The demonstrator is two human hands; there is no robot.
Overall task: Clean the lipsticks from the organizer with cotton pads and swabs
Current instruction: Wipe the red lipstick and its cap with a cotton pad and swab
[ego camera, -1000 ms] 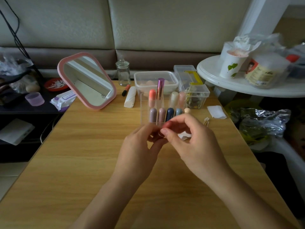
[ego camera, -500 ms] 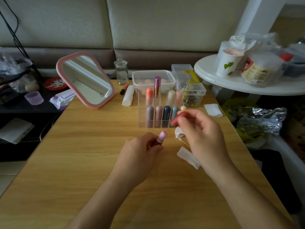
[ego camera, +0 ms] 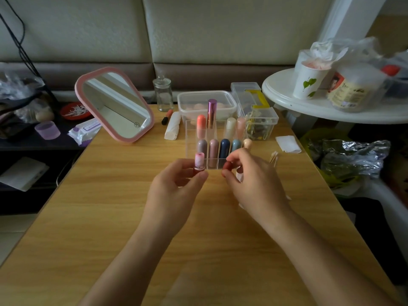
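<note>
A clear acrylic organizer (ego camera: 189,138) stands mid-table with several capped lipsticks in its slots. My left hand (ego camera: 174,191) holds an uncapped lipstick (ego camera: 199,161) upright by its dark red base, its pale pink bullet exposed, right in front of the organizer. My right hand (ego camera: 251,180) pinches the dark red cap (ego camera: 227,166) between thumb and fingers, a short gap to the right of the lipstick. A bit of white cotton pad (ego camera: 239,176) shows under the right hand. Cotton swabs (ego camera: 274,156) lie on the table to the right.
A pink-framed mirror (ego camera: 114,104) leans at the back left. Behind the organizer sit a glass jar (ego camera: 163,93), a clear food box (ego camera: 206,102) and small clear boxes (ego camera: 262,122). A folded white pad (ego camera: 288,144) lies near the table's right edge. A white round side table (ego camera: 298,107) carries cups.
My left hand raised the uncapped lipstick upright toward the organizer. My right hand moved off the cotton pad and nearer, still with the red cap in its fingers.
</note>
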